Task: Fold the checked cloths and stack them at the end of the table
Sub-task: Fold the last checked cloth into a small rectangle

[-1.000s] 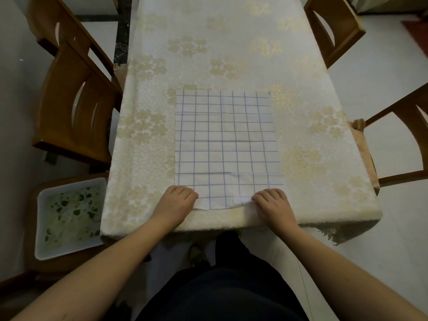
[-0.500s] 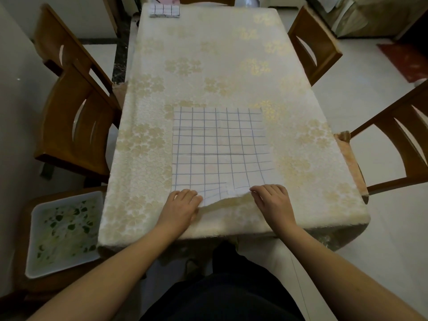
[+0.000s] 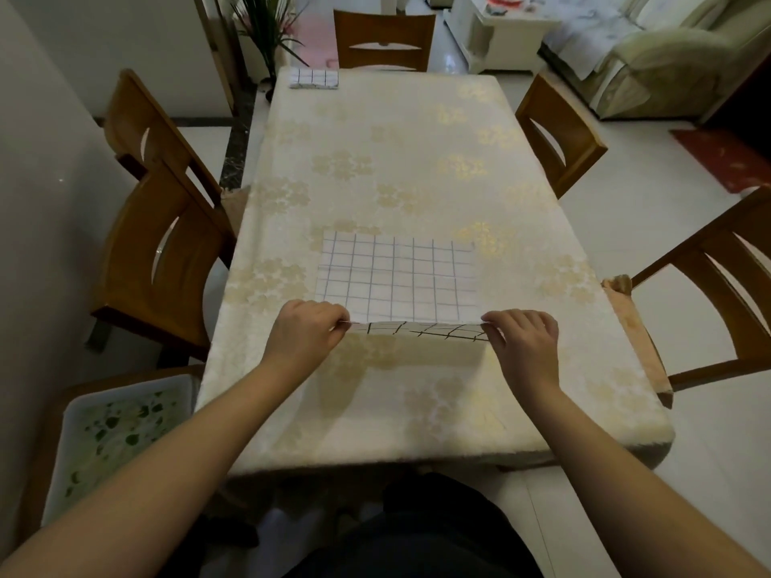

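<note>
Checked cloth (image 3: 396,277) lies spread on the near half of the table (image 3: 417,160), its near edge lifted clear of the tablecloth so the underside shows beneath. The left hand (image 3: 306,331) pinches the near left corner between thumb and curled fingers, and the right hand (image 3: 521,337) pinches the near right corner the same way; both grips are narrow and closed on fabric. The far edge rests flat. My reading is that the first fold of this cloth is only beginning: the raised edge has yet to be carried over to the far edge. Well beyond, at the far left corner of the table, a folded checked cloth (image 3: 313,78) sits, so at least one piece looks finished and placed. This cloth needs folding and carrying there; whether more cloths wait out of view, I cannot tell.
</note>
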A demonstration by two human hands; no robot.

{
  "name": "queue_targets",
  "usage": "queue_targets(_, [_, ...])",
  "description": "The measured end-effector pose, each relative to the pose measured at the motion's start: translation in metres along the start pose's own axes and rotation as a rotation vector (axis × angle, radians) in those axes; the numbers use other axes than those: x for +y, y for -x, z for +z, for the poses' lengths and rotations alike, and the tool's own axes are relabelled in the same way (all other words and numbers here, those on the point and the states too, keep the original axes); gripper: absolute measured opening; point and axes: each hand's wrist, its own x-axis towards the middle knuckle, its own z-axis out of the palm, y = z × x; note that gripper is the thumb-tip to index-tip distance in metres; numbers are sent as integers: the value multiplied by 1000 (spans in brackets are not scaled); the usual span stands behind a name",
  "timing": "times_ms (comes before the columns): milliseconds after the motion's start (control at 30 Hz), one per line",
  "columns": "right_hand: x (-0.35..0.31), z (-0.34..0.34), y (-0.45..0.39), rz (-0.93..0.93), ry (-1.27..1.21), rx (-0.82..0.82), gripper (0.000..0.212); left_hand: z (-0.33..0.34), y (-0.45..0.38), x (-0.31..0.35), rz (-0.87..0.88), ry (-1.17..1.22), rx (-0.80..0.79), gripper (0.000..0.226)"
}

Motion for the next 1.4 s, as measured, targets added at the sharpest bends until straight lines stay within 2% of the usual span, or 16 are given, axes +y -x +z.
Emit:
queue_targets(233, [14,26,-54,68,-27,-27,4,0,-50,-25,-55,-46,16,8])
queue_targets(367, [26,52,-90,133,-44,-144,14,17,-92,-39,-147,-95,-7,6])
queue_targets(533, [45,90,-134,197,-79,-287,19,55,-147,-63,-250,-166,-177,11])
queue_targets(733, [70,149,-164,285,-152,-527,24,111,-182,-90,-308,-234,-256,10])
queue_targets(900, [88,194,-175,380,-223,-614,24,155,-199,-110,-325,-272,-302,12])
queue_targets(1233, [106,240,-180,427,-299,-634,21,195,-205,-136,-336,-269,-274,7])
queue_targets(1400, [104,246,-176,302,-119,-573,23,194,-201,-124,-343,-198,-244,45])
